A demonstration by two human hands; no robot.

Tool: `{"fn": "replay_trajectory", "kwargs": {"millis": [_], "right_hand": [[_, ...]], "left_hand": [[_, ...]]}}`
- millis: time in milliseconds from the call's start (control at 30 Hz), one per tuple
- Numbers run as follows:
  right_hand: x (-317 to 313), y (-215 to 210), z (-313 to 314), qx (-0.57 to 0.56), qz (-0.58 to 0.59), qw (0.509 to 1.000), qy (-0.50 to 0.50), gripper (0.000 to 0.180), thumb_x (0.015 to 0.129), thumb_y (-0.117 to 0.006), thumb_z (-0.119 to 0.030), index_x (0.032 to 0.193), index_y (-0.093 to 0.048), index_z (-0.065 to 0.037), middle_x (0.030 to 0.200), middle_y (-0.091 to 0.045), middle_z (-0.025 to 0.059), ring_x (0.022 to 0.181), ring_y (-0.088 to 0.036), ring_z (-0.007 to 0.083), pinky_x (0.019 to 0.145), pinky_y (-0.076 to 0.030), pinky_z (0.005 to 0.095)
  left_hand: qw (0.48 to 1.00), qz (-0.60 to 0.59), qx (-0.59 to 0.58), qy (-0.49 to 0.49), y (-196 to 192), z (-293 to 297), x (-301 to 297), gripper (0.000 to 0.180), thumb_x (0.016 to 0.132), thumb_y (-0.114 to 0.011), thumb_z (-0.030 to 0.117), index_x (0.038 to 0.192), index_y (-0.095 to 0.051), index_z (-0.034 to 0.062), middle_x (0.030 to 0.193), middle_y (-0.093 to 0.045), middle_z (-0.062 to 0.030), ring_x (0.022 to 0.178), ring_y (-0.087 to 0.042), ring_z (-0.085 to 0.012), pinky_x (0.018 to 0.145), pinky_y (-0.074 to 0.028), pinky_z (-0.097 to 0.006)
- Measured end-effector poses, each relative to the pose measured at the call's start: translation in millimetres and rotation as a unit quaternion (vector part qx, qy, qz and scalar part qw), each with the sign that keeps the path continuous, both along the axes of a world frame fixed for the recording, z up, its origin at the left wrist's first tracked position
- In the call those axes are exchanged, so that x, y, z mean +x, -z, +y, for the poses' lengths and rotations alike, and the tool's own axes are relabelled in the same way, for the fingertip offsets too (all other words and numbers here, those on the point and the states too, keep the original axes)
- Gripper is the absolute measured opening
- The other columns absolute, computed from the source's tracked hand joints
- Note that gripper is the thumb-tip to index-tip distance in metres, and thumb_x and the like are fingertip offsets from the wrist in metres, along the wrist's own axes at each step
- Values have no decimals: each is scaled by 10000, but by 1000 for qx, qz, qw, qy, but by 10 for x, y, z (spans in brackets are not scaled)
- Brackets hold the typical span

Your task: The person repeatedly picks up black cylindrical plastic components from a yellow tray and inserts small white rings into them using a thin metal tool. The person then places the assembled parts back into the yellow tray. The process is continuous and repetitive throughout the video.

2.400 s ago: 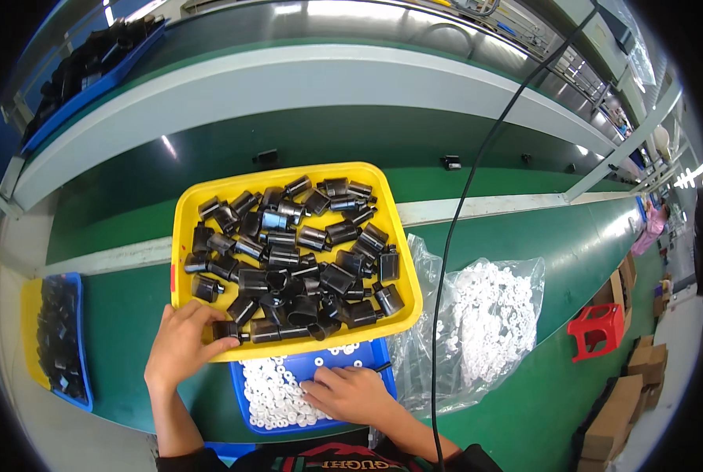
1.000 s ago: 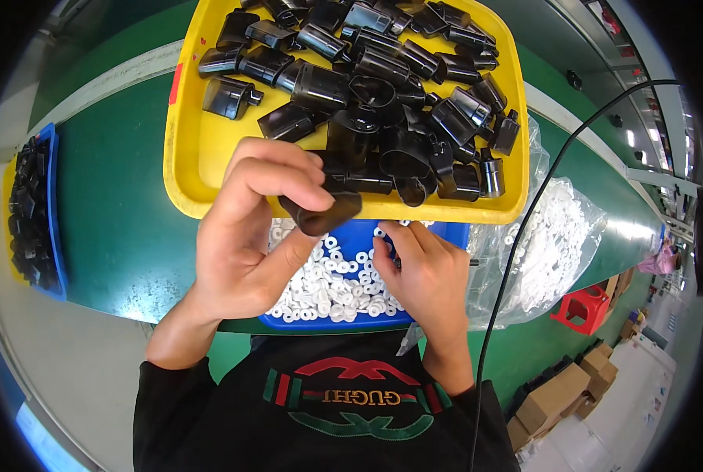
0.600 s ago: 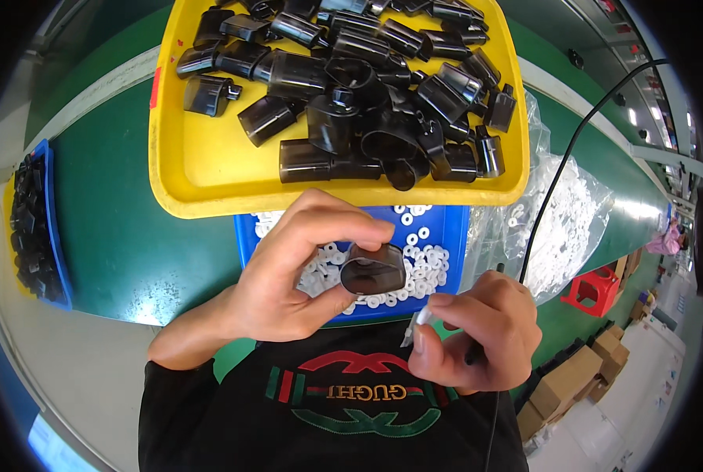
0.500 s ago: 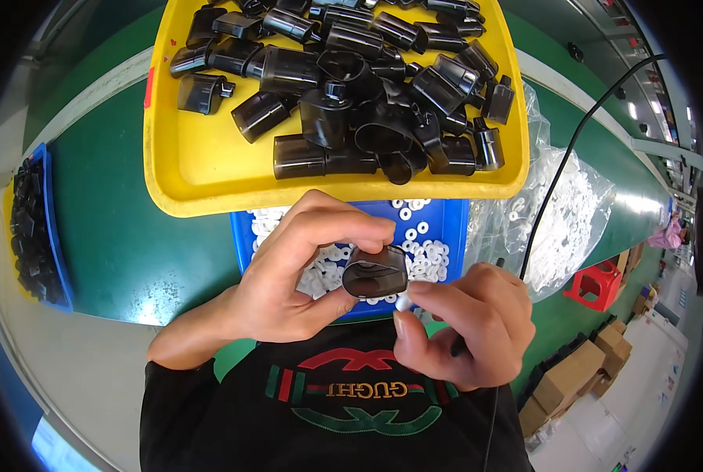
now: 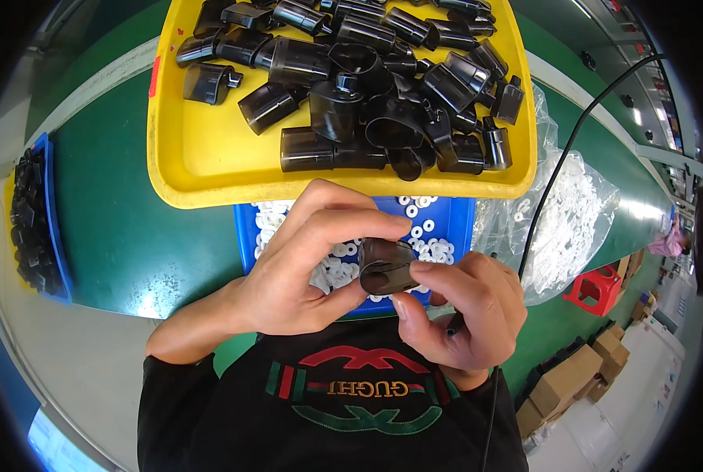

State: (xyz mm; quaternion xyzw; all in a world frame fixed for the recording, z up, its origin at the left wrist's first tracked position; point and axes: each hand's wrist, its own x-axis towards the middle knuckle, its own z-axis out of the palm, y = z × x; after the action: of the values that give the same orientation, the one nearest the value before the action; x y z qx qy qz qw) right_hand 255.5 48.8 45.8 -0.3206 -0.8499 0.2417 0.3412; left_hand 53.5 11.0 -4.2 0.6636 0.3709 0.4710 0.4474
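My left hand (image 5: 308,267) grips a smoky, see-through black plastic housing (image 5: 387,266) between thumb and fingers, its wide open end turned toward me. My right hand (image 5: 465,311) is at the housing's right side, with the index fingertip at its rim and the thumb just below. A thin black rod-like thing (image 5: 455,324) shows within the curled fingers of that hand; most of it is hidden. No white washer can be seen at the right fingertips now. Behind my hands lies a blue tray (image 5: 463,224) with many loose white washers (image 5: 337,273).
A yellow tray (image 5: 225,177) heaped with similar black housings (image 5: 300,61) overlaps the blue tray's far side. Right of it are a clear bag (image 5: 568,212) of white parts and a hanging black cable (image 5: 560,169). Another bin (image 5: 55,228) of black parts stands far left on the green table (image 5: 123,228).
The right fingers have moved left and up against the housing, and the white washer they pinched has gone from sight. The housing has shifted slightly right and tilted in my left hand.
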Motion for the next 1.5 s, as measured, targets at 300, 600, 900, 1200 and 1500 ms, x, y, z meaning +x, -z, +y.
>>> {"fn": "replay_trajectory", "kwargs": {"millis": [300, 600, 900, 1200, 1500], "right_hand": [[-117, 49, -82, -37, -25, 998, 50, 566, 631, -900, -194, 1108, -640, -34, 846, -608, 62, 667, -613, 176, 501, -487, 277], [-14, -96, -102, -13, 49, 997, 64, 561, 669, -858, -211, 1139, -653, 16, 942, -616, 96, 778, -602, 219, 658, -520, 297], [-69, 244, -26, 14, -29, 996, 82, 533, 640, -834, -187, 1120, -663, -31, 901, -588, 72, 645, -613, 174, 481, -499, 276], [-31, 162, 7, -28, 1, 999, 24, 530, 645, -811, -180, 1138, -668, -47, 940, -615, 78, 666, -640, 178, 509, -512, 281], [52, 39, -2, -84, 77, 992, -52, 465, 724, -690, -61, 1188, -670, -46, 1057, -619, 102, 614, -605, 139, 493, -487, 245]], "left_hand": [[996, -64, 34, -60, 84, -15, 50, 664, 650, -745, -85, 1271, -535, 18, 1165, -554, -149, 1057, -548, -299, 898, -478, -379], [989, -56, 123, -61, -69, 150, -226, 393, 751, -746, 12, 1046, -494, 75, 998, -502, -143, 959, -616, -298, 821, -521, -393], [979, -160, 8, -126, -108, 82, -210, 215, 866, -637, 144, 912, -431, 103, 793, -505, -84, 673, -535, -192, 594, -464, -298], [996, -34, 81, 36, -51, 191, -266, 333, 848, -721, 185, 1062, -552, -5, 944, -575, -153, 841, -616, -266, 753, -513, -345], [984, -79, -78, 140, -57, 148, -193, 701, 707, -859, 58, 1328, -539, -1, 1155, -627, -159, 1047, -649, -250, 824, -566, -337]]}}
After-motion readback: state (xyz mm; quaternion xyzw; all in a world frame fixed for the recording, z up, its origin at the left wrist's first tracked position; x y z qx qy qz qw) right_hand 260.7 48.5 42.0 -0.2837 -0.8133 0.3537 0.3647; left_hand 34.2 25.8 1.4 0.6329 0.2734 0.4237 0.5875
